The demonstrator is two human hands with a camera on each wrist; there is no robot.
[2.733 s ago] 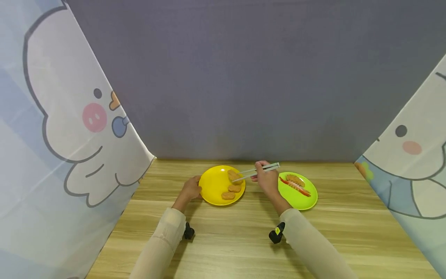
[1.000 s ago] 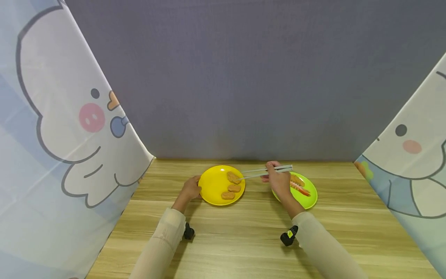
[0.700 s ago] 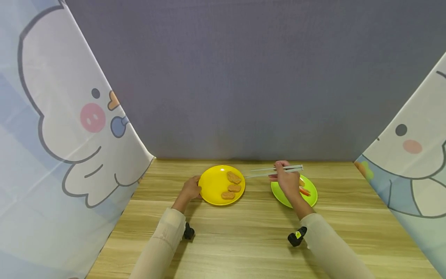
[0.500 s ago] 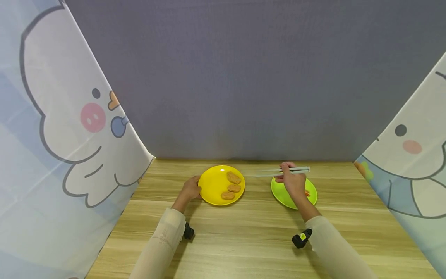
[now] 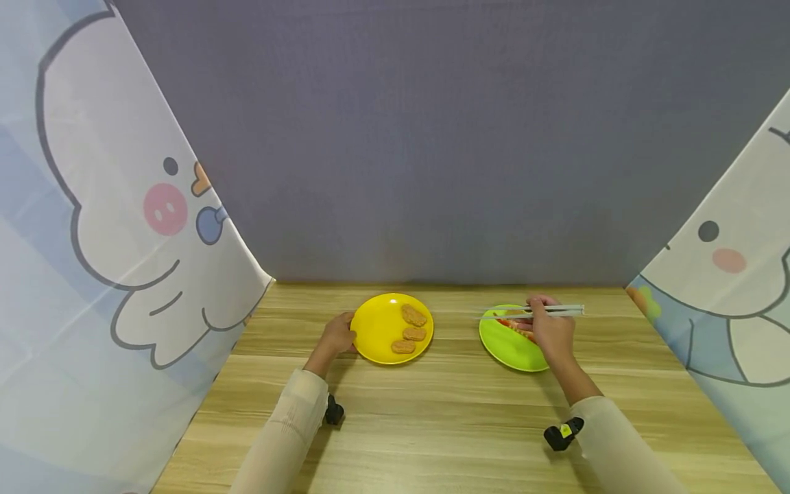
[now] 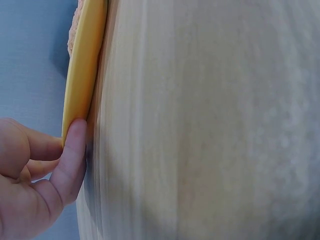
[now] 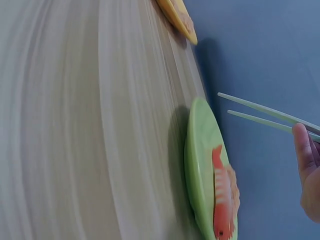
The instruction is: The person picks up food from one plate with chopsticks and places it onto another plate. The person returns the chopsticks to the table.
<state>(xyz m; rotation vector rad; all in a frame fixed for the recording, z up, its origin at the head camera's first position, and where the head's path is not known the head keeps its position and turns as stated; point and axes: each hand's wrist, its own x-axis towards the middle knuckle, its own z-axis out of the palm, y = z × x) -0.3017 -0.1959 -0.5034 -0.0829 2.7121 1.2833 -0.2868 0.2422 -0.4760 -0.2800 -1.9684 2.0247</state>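
Three nuggets (image 5: 414,334) on yellow plate (image 5: 373,331), shrimp (image 7: 223,197) and brown piece (image 7: 233,186) on green plate (image 5: 515,353)

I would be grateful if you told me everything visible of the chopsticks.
The chopsticks are a pair of slim, straight, pale sticks that look smooth; their material is hard to tell. The fingers of the right hand grip them, with the thicker ends jutting out on the hand's right side. The thin tips point toward the yellow plate, apart, with nothing between them. They hang in the air, raised clear of the green plate.
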